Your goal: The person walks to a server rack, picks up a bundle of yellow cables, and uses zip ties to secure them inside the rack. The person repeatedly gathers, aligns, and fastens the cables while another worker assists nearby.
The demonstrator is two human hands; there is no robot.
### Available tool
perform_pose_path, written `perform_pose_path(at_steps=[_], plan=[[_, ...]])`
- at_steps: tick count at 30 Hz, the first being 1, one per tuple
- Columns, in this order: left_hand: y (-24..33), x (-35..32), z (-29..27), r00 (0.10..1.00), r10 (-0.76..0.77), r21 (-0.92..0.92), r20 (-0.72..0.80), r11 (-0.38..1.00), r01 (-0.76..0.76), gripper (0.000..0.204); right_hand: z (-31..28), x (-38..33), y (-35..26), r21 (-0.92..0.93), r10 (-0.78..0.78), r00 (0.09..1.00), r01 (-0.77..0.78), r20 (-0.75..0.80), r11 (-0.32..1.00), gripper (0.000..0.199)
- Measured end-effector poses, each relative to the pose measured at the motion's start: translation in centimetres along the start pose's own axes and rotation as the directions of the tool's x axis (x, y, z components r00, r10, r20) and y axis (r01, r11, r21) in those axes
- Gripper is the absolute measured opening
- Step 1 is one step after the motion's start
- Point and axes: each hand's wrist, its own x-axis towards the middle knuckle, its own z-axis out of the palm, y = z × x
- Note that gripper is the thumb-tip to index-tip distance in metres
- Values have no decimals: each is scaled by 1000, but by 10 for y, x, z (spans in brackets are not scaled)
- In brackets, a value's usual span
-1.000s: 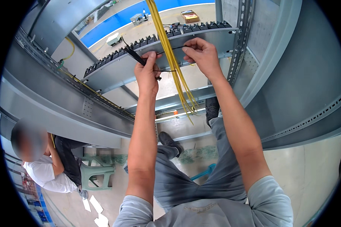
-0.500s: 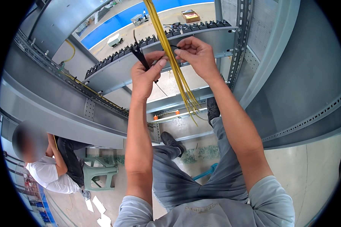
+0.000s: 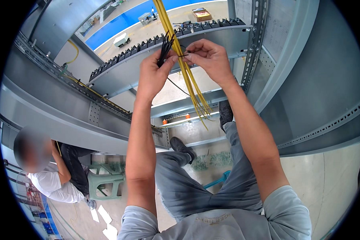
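A bundle of yellow wires point(image 3: 167, 24) hangs down between my hands, its loose ends fanning out below. My left hand point(image 3: 153, 74) is closed around a bunch of black cable ties point(image 3: 165, 51), its thumb and fingertips close to the left side of the bundle. From under that hand a thin black tail slants down toward the wires. On the right side, my right hand point(image 3: 210, 60) pinches a single black cable tie point(image 3: 183, 55) that crosses the front of the bundle. Whether its end is threaded through its head is too small to tell.
Behind the hands runs a grey metal crossbar point(image 3: 128, 69) topped with a row of black clips point(image 3: 138, 49). Perforated cabinet posts point(image 3: 255, 44) stand at the sides. Lower left, another person point(image 3: 54, 176) sits on a green stool point(image 3: 106, 182). A blue object point(image 3: 218, 181) lies between my legs.
The cable-tie bunch has swung more upright and nearer the wires as my left hand turned. A tie now shows across the front of the bundle; my right hand has barely moved.
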Motion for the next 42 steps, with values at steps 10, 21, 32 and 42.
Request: perform_pose_path(at_steps=[10, 21, 32, 42], plan=[[10, 1, 1, 998, 57, 69, -23, 996, -55, 17, 0, -3, -4, -21, -2, 1000, 2, -6, 1000, 16], [11, 1, 3, 997, 76, 53, -33, 996, -74, 16, 0, -3, -4, -30, 11, 1000, -11, -14, 999, 16], [10, -2, 10, 996, 83, 142, -40, 987, -77, 17, 9, -7, 2, -178, 1, 1000, -4, -17, 984, 14], [8, -3, 12, 990, 102, 137, -96, 987, -89, 16, 14, -8, 3, -235, -31, 992, 0, -125, 972, 13]])
